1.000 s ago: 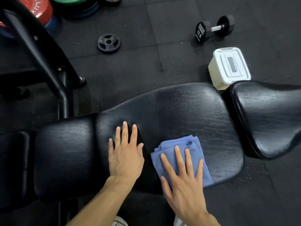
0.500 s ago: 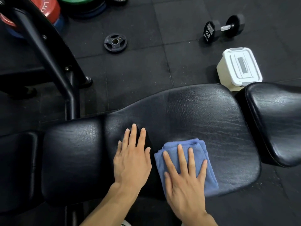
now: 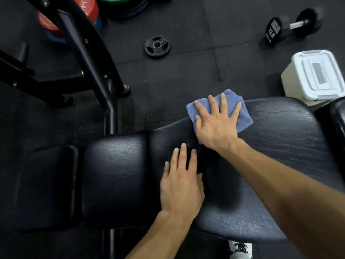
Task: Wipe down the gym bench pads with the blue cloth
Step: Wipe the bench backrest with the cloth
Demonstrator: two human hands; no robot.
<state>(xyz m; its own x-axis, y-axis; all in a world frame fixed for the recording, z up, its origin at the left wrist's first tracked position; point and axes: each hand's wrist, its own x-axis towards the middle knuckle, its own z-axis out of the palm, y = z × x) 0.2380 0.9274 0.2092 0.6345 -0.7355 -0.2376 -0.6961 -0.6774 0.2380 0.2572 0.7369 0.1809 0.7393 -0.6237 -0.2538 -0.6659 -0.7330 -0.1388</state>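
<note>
A long black bench pad [image 3: 280, 146] runs across the view, with a narrower padded section [image 3: 115, 176] to its left and another pad's edge [image 3: 338, 116] at the far right. The folded blue cloth [image 3: 242, 116] lies on the pad's far edge. My right hand [image 3: 216, 124] presses flat on the cloth with fingers spread, hiding most of it. My left hand [image 3: 182, 186] rests flat on the pad's near middle, holding nothing.
A black rack frame [image 3: 89, 58] stands at the left, with coloured weight plates [image 3: 87, 8] behind it. On the rubber floor lie a small black plate [image 3: 157, 46], a dumbbell [image 3: 291, 27] and a white lidded box [image 3: 315, 75]. A shoe [image 3: 239, 248] shows below the bench.
My right hand has pushed the blue cloth from the pad's near edge across to its far edge. My left hand has stayed flat in place. The view has shifted.
</note>
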